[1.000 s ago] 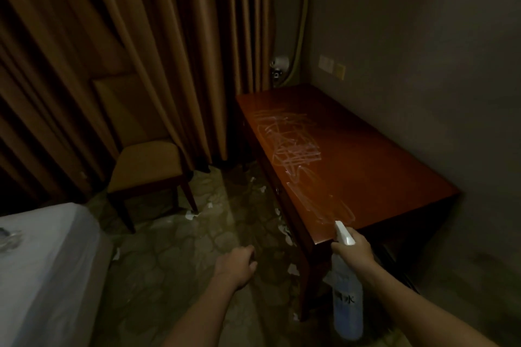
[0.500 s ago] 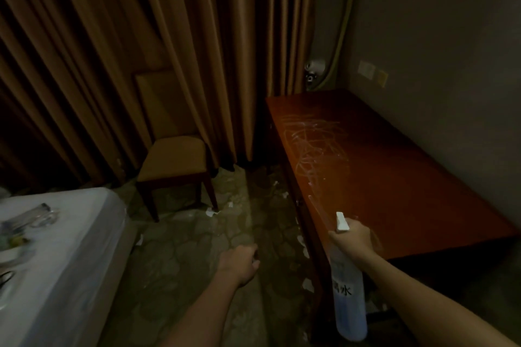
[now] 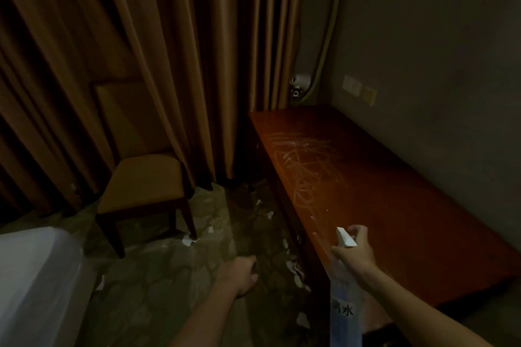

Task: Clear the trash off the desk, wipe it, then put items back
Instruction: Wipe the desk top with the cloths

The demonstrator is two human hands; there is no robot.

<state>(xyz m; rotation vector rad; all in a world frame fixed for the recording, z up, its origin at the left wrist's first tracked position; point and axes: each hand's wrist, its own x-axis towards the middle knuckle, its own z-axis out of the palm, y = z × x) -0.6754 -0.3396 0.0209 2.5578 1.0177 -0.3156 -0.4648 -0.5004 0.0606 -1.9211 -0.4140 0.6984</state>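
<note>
One spray bottle (image 3: pixel 345 327), contents unclear, within fingers (image 3: pixel 358 230) of right hand (image 3: pixel 353 255); left hand (image 3: pixel 239 273) loosely curled, empty.

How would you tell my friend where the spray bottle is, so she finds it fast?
Find the long reddish-brown desk along the right wall. At its near front edge, the person's right hand grips the spray bottle. It's the only bottle: a clear body hanging below the hand, white nozzle on top, dark characters on its side.

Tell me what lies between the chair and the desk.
In the head view, patterned floor strewn with white paper scraps lies between the chair and the desk; the curtain hangs behind.
</note>
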